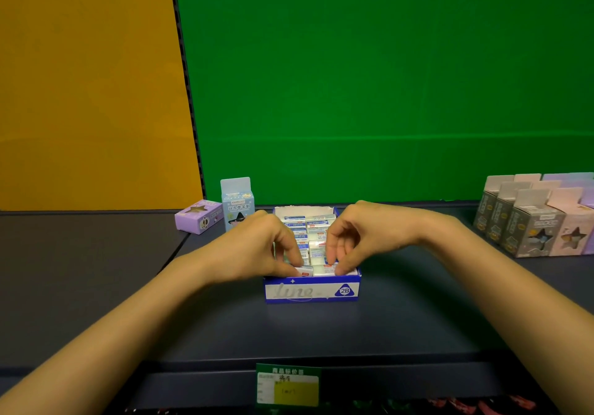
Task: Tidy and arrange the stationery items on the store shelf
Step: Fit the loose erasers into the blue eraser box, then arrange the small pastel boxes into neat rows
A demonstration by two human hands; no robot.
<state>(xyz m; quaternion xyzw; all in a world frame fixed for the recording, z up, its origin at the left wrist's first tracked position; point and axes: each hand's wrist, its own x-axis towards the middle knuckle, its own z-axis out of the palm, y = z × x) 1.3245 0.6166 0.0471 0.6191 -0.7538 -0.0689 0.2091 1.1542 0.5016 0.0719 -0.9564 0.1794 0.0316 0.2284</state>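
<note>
A blue and white display box [311,291] marked 2B stands open on the dark shelf [321,331], filled with several white erasers [308,226] in two rows. My left hand [257,247] reaches in from the left, its fingertips pinching the front left eraser [307,271]. From the right, my right hand [356,237] presses thumb and fingers on the front right eraser [324,270]. Both hands hide the box's side walls.
A purple box [198,216] lies on its side at the back left, next to an upright light blue carton [238,203]. Grey and pink star cartons [533,218] stand in rows at the right. A green price tag [287,384] hangs on the shelf's front edge.
</note>
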